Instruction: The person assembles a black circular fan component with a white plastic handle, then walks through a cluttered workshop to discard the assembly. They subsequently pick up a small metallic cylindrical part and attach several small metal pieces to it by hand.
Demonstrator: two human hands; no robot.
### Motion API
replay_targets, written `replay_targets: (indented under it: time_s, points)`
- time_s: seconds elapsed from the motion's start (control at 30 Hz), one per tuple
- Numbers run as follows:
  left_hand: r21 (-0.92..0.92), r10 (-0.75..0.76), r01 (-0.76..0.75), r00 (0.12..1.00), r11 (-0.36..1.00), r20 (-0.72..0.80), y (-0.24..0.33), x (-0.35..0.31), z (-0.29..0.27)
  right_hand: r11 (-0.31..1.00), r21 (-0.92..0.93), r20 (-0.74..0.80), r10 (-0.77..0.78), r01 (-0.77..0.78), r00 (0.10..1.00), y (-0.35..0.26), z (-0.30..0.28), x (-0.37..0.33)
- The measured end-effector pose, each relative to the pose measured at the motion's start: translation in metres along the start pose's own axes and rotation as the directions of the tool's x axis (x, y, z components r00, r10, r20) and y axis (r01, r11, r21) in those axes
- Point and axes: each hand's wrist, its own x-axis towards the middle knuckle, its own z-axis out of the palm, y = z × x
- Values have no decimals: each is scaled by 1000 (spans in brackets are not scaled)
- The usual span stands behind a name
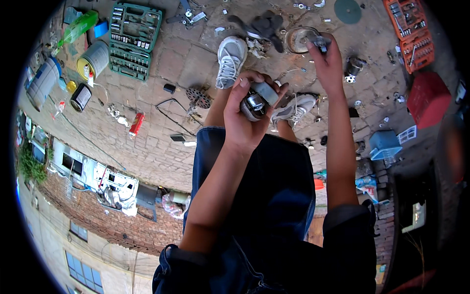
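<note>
My left hand is closed around a rounded metal part with a shiny, dark hollow. A grey block-like piece sits against that part, under the fingers. Farther off to the right, my right hand pinches a small dark grey metal piece, whose exact kind I cannot make out. It hangs over the right side of a round shallow pan with a dirty inside. Dark gloves lie left of the pan. My shoes stand either side of my left hand.
Brick paving carries a green socket set case, an orange tool case, a red box and a blue basket. A toothed metal disc, a red can, tins and a small motor-like part lie around.
</note>
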Motion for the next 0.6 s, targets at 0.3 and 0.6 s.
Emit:
replay_targets:
  time_s: [0.3, 0.6]
  points:
    - [39, 3, -1, 999, 999, -42, -16, 5, -1, 929, 352, -33, 136, -116, 990, -76, -1, -67]
    - [106, 6, 1, 998, 994, -64, -25, 2, 9, 986, 43, -120, 163, -159, 979, -97, 19, -98]
